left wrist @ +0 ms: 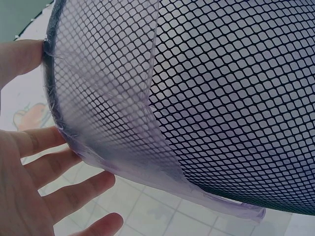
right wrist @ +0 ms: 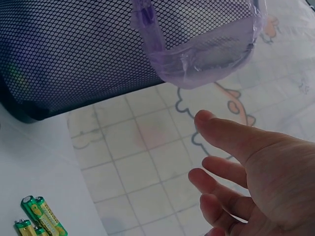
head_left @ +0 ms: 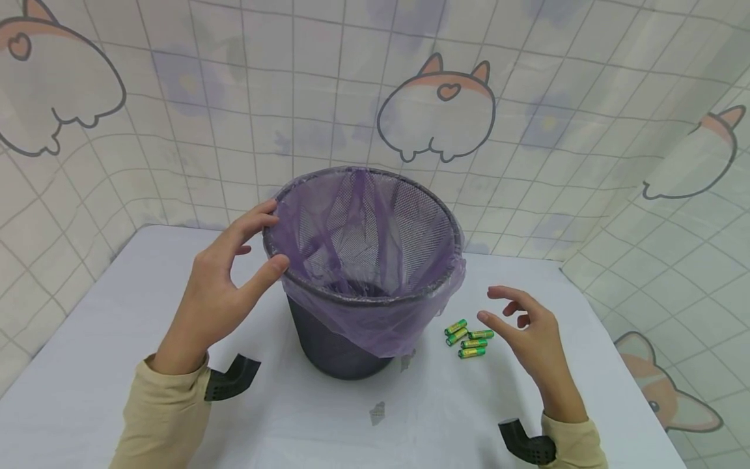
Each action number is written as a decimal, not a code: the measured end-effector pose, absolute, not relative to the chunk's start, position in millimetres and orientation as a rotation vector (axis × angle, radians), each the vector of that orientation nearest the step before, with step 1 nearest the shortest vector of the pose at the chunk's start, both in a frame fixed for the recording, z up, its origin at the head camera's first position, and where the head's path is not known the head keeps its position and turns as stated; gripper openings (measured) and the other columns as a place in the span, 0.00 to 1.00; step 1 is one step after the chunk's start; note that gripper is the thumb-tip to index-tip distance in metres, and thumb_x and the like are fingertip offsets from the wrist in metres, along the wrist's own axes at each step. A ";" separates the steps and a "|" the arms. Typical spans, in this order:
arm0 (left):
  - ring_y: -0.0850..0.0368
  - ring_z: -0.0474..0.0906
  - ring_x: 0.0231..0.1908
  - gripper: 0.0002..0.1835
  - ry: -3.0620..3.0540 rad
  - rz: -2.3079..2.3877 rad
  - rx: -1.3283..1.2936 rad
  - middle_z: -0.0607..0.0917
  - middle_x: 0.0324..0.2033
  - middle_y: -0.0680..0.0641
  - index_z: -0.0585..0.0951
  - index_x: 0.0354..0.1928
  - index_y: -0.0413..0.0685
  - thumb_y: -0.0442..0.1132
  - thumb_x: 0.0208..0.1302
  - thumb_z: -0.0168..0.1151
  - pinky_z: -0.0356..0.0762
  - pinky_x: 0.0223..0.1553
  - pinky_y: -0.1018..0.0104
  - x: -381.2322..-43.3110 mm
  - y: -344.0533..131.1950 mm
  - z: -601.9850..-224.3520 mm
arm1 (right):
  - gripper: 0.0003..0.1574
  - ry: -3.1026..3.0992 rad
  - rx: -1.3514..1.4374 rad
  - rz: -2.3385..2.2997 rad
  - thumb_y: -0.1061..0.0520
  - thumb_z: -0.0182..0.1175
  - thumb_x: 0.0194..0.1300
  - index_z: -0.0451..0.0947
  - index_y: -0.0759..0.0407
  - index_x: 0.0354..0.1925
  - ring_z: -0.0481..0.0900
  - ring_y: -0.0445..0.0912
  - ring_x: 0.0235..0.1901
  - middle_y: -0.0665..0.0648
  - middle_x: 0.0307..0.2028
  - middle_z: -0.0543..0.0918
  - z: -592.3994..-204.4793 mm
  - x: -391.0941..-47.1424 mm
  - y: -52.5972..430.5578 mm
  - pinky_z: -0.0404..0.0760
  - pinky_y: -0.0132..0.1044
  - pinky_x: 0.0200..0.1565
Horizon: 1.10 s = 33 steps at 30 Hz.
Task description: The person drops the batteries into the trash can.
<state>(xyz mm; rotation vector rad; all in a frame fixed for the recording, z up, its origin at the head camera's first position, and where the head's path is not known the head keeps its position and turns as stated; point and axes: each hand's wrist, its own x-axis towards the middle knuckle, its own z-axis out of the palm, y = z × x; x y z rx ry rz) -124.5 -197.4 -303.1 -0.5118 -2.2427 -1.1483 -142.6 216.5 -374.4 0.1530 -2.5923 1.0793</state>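
Note:
A black mesh trash bin [head_left: 346, 352], lined with a translucent purple bag [head_left: 375, 326] folded over its rim, stands on the white table. My left hand [head_left: 219, 286] is at the bin's left rim. Its thumb and fingertips touch the bag-covered edge, spread apart and fairly straight, as the left wrist view also shows. To the right of the bin, my right hand [head_left: 530, 335] hovers with loosely bent fingers and nothing between them. Several green and yellow batteries [head_left: 471, 343] lie in a loose group between that hand and the bin. The bin's mesh side [right wrist: 83, 54] fills the upper right wrist view.
A white tabletop [head_left: 316, 423] bears a small grey worn patch [head_left: 377, 413] in front of the bin. Behind and beside it hangs a tiled-pattern curtain [head_left: 305, 104] with cartoon corgis. A black camera mount [head_left: 231, 379] sits on each wrist.

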 end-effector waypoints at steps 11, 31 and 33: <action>0.57 0.71 0.65 0.26 -2.244 -1.147 -0.510 0.70 0.68 0.57 0.73 0.63 0.53 0.38 0.61 0.65 0.70 0.52 0.65 -124.8 -197.6 -304.1 | 0.26 -2.622 0.117 1.076 0.48 0.69 0.58 0.78 0.53 0.54 0.68 0.39 0.39 0.53 0.48 0.83 -380.3 -142.8 217.2 0.64 0.28 0.36; 0.55 0.71 0.65 0.26 -2.250 -1.149 -0.512 0.70 0.68 0.57 0.73 0.63 0.53 0.38 0.62 0.65 0.71 0.51 0.55 -124.2 -197.8 -303.5 | 0.28 -2.682 0.078 1.076 0.45 0.68 0.59 0.78 0.51 0.55 0.66 0.39 0.40 0.55 0.50 0.83 -390.3 -143.2 215.0 0.63 0.27 0.38; 0.54 0.71 0.65 0.26 -2.248 -1.150 -0.514 0.70 0.68 0.57 0.73 0.63 0.53 0.38 0.62 0.65 0.71 0.51 0.54 -124.2 -197.9 -303.5 | 0.28 -2.687 0.080 1.073 0.45 0.68 0.59 0.78 0.51 0.55 0.67 0.40 0.40 0.55 0.50 0.83 -392.1 -144.0 215.5 0.63 0.27 0.37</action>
